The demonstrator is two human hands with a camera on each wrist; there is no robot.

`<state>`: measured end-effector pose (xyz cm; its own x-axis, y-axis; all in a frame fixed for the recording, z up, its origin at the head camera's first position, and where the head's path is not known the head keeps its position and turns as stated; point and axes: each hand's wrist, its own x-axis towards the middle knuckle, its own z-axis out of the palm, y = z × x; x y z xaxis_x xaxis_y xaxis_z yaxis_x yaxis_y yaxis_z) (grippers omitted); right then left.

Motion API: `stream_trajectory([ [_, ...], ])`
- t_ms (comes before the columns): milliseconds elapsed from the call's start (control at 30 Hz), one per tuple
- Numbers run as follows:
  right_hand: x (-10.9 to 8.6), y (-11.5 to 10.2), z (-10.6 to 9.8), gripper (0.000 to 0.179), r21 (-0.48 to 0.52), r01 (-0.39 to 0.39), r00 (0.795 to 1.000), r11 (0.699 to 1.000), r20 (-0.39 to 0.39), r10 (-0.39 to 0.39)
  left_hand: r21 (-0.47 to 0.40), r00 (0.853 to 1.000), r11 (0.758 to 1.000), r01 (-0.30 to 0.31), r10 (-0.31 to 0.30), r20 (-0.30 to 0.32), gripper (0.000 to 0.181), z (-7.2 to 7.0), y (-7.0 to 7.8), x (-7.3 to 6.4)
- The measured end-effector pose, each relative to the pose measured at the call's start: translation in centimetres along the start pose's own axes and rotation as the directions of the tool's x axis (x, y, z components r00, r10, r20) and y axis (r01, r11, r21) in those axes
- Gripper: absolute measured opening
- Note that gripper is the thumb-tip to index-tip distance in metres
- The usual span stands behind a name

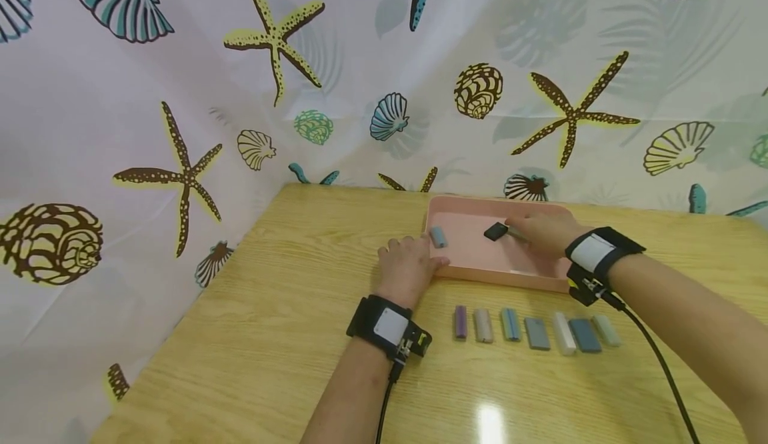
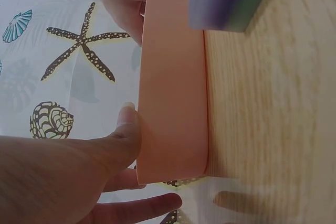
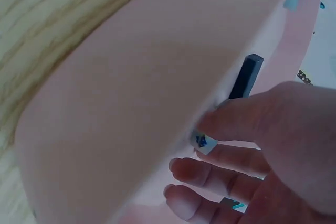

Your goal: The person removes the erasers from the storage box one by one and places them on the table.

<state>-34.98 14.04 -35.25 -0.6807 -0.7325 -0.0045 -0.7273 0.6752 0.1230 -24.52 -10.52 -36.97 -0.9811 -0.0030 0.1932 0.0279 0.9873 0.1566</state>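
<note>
While pinching dark block [image 1: 495,231] in right hand [image 1: 545,233], held it about at centre of pink tray [image 1: 501,277]; read clock below from that centre, head view. Had thumb and fingertips closed around block, entering from 3 o'clock, with lower fingers loosely bent. Saw white bit [image 3: 203,142] with blue mark by thumb; couldn't tell whether part of same block. Rested left hand [image 1: 403,267] at 8 o'clock corner, thumb over rim, fingers loosely extended outside; couldn't tell pressure. Had light-blue block [image 1: 439,237] inside tray at 9 o'clock. Had row on wooden table [image 1: 288,277], from 7 to 4 o'clock: purple block [image 1: 460,323], beige block [image 1: 483,325], striped blue block [image 1: 511,325], grey block [image 1: 537,333], white block [image 1: 564,333], slate-blue block [image 1: 585,335], pale-green block [image 1: 606,330]. Had shell-and-starfish cloth [image 1: 360,64] behind at 12.
</note>
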Motion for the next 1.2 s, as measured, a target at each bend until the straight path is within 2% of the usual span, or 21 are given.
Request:
stream_trajectory([
  [133,0.3,0.6,0.6,0.032,0.034,0.000,1.000,0.999,0.030,-0.001,-0.001,1.000,1.000,-0.005,0.005,-0.004,0.049,-0.1,0.1,0.0],
  [400,0.2,0.5,0.4,0.022,0.049,-0.074,0.997,0.996,0.008,0.074,0.000,1.000,1.000,-0.005,0.005,-0.007,0.051,-0.2,0.2,-0.1],
  [600,-0.5,0.5,0.2,0.017,0.010,-0.004,0.995,1.000,-0.098,0.005,0.004,1.000,1.000,-0.004,0.004,-0.007,0.051,-0.2,0.2,-0.1],
  [733,-1.0,0.4,-0.2,0.022,0.006,0.068,0.978,0.998,-0.199,-0.065,-0.005,1.000,1.000,-0.008,0.008,-0.008,0.051,-0.2,0.3,-0.1],
  [867,-1.3,-0.1,-0.9,0.028,0.047,0.105,0.965,0.993,-0.247,-0.090,-0.009,1.000,1.000,-0.009,0.009,-0.013,0.048,-0.1,0.2,-0.1],
  [1000,-1.6,-1.3,-1.7,0.026,0.092,0.128,0.958,0.987,-0.269,-0.099,-0.009,1.000,1.000,-0.007,0.007,-0.014,0.049,-0.1,0.1,0.0],
  [1200,-2.2,-4.0,-2.8,0.024,0.024,0.153,0.935,0.988,-0.327,-0.137,0.003,1.000,1.000,-0.003,0.003,-0.017,0.049,0.0,0.1,-0.1],
])
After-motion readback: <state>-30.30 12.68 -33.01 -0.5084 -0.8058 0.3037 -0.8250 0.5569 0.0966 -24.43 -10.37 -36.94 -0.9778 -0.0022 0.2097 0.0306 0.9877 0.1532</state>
